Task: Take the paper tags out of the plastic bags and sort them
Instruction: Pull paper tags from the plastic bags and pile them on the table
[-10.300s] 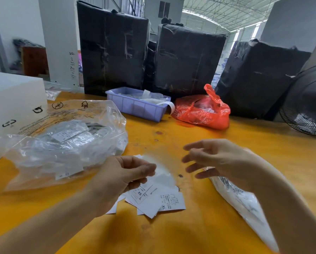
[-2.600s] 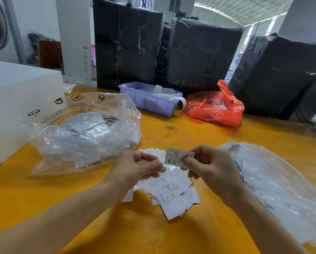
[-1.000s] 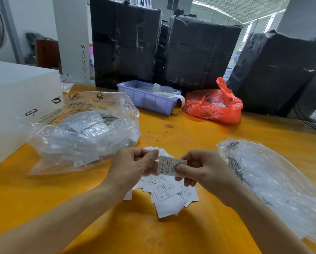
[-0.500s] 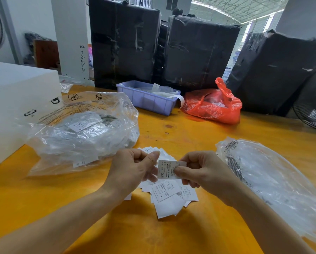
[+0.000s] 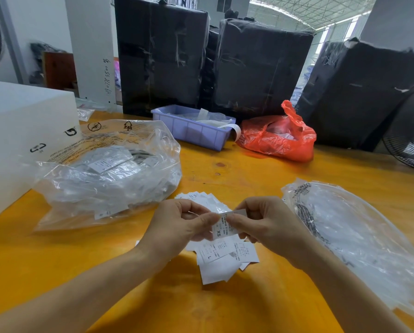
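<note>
Both forearms enter from the bottom corners of the frame and converge at lower centre above the yellow desk (image 5: 261, 179). The left hand (image 5: 177, 224) and right hand (image 5: 266, 224) have fingers curled, and each pinches one side of a single paper tag (image 5: 222, 228) between thumb and forefinger; the tag hangs tilted and is printed "XS". Whether a thin clear sleeve is around it cannot be told.

Directly beneath the hands, a loose pile of tags (image 5: 221, 260) lies on the desk, overlapping; one on top reads "L".

At right of the frame, just beside the right wrist, a flattened clear plastic bag (image 5: 359, 236) with black print lies on the desk. At left centre, a large bulging clear bag (image 5: 110, 169) holds many small packets with tags inside. A white box (image 5: 21, 131) stands against it at the left edge.

Further back, at upper centre, a lilac bin (image 5: 191, 129) and a red plastic bag (image 5: 280, 138) rest near the desk's far edge. Behind them stand black-wrapped bales (image 5: 261, 66). A fan (image 5: 410, 140) is partly visible at the right edge.
</note>
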Motion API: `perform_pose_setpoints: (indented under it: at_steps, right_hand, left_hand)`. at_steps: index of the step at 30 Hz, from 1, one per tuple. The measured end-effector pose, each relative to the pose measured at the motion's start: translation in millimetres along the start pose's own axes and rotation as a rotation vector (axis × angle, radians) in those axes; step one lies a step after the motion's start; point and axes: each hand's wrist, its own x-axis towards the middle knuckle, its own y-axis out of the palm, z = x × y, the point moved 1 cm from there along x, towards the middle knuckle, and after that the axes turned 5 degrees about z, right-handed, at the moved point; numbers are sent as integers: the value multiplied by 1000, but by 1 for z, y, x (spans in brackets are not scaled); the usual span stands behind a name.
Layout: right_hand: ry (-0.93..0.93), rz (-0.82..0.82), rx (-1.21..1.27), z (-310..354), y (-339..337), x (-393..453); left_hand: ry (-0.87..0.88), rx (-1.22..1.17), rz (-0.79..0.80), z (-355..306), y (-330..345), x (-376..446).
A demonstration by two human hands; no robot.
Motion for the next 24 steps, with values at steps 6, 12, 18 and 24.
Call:
perform_pose_setpoints:
  at_steps: [6, 12, 18, 24]
  right_hand:
    - [-19, -12, 22, -1, -5, 1]
    - [-40, -2, 13, -2, -4, 1]
    - [-39, 19, 8, -4, 0, 1]
    - [-11, -40, 112, -5, 7, 4]
  left_hand:
    - [-76, -106, 46, -1, -3, 2]
    - [-113, -187, 79, -1, 0, 0]
    - [-79, -124, 103, -2, 1, -2]
    - [-71, -112, 46, 1, 2, -2]
